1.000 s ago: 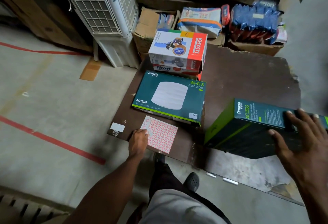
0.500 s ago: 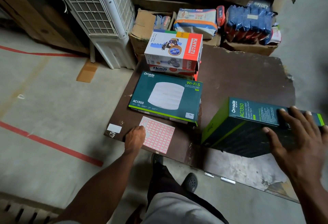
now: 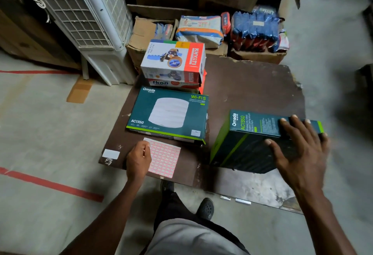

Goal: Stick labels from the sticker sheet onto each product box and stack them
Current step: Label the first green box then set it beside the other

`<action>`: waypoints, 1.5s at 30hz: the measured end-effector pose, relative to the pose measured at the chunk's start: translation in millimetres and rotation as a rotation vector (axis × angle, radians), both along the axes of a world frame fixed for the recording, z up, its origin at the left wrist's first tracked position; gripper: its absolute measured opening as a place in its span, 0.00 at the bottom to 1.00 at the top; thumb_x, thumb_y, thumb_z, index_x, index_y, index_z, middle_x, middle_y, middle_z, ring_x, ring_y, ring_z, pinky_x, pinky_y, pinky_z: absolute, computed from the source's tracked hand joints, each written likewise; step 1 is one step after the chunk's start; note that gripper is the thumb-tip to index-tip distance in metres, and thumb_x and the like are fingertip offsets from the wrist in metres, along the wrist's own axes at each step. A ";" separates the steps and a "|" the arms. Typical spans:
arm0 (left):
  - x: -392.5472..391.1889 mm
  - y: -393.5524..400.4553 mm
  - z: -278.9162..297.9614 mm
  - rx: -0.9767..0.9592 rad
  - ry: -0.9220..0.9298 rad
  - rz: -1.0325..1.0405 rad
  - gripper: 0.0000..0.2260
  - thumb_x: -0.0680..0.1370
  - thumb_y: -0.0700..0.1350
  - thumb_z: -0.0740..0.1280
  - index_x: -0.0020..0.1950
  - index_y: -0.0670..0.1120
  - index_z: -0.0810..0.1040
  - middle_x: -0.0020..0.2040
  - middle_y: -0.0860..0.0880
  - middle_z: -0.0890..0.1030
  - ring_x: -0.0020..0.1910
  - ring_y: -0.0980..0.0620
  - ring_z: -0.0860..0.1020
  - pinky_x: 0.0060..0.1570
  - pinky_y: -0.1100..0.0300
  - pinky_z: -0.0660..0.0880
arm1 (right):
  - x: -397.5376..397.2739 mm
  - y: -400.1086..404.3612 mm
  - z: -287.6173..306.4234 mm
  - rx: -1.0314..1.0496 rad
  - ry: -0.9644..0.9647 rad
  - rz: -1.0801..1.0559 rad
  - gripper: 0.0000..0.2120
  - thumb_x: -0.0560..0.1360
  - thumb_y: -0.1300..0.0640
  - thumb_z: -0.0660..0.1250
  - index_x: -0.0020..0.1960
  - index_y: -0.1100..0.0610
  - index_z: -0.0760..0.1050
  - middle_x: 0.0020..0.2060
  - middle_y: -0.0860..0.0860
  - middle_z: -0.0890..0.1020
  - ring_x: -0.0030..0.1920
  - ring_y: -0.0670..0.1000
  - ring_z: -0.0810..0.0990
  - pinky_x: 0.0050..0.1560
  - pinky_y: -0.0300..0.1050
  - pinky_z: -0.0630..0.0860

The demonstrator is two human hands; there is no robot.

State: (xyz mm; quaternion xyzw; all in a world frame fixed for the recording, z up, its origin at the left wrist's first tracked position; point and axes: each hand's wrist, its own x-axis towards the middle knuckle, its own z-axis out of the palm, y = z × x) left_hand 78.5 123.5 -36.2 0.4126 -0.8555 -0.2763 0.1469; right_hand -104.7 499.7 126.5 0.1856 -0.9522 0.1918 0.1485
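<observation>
The sticker sheet point(image 3: 164, 158) is taken as landmark, lying at the near edge of the brown board point(image 3: 252, 93). Its left corner is covered by the left hand point(image 3: 138, 159), fingers curled, seemingly pinching a label. To its right, a tilted Omada box point(image 3: 248, 141) is pressed by the right hand point(image 3: 298, 149), fingers spread. Just beyond the sheet lies a flat Omada box point(image 3: 169, 111); farther, the Khyati box point(image 3: 173, 61) is stacked on another.

A pink-bordered sticker sheet point(image 3: 164, 158) lay flat at the board's near edge. Just beyond it, a teal Omada box point(image 3: 168, 113) lay face up. A second Omada box point(image 3: 254, 141) stood on edge to the right. A Khyati box point(image 3: 173, 61) topped an Ikon box point(image 3: 171, 83) behind.
</observation>
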 end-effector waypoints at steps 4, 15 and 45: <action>-22.3 59.4 77.5 0.041 0.371 -0.067 0.04 0.80 0.40 0.69 0.53 0.43 0.83 0.44 0.49 0.85 0.40 0.57 0.80 0.39 0.67 0.75 | -0.1 0.9 -0.9 -0.001 0.003 -0.005 0.30 0.76 0.36 0.66 0.73 0.50 0.74 0.75 0.52 0.72 0.77 0.56 0.67 0.77 0.62 0.57; -116.4 196.2 201.7 -0.208 0.789 -0.762 0.04 0.79 0.37 0.70 0.49 0.38 0.85 0.46 0.46 0.85 0.46 0.49 0.81 0.52 0.59 0.78 | 4.1 4.9 -6.8 -0.056 0.058 -0.001 0.28 0.76 0.36 0.66 0.71 0.49 0.77 0.73 0.50 0.75 0.76 0.56 0.70 0.75 0.64 0.61; -148.3 204.6 151.7 -0.551 0.602 -1.069 0.09 0.80 0.43 0.72 0.58 0.40 0.85 0.54 0.46 0.84 0.50 0.44 0.79 0.49 0.49 0.77 | -0.9 18.2 -1.4 -0.028 -0.063 0.064 0.33 0.74 0.36 0.65 0.76 0.49 0.68 0.77 0.47 0.70 0.79 0.53 0.64 0.79 0.56 0.56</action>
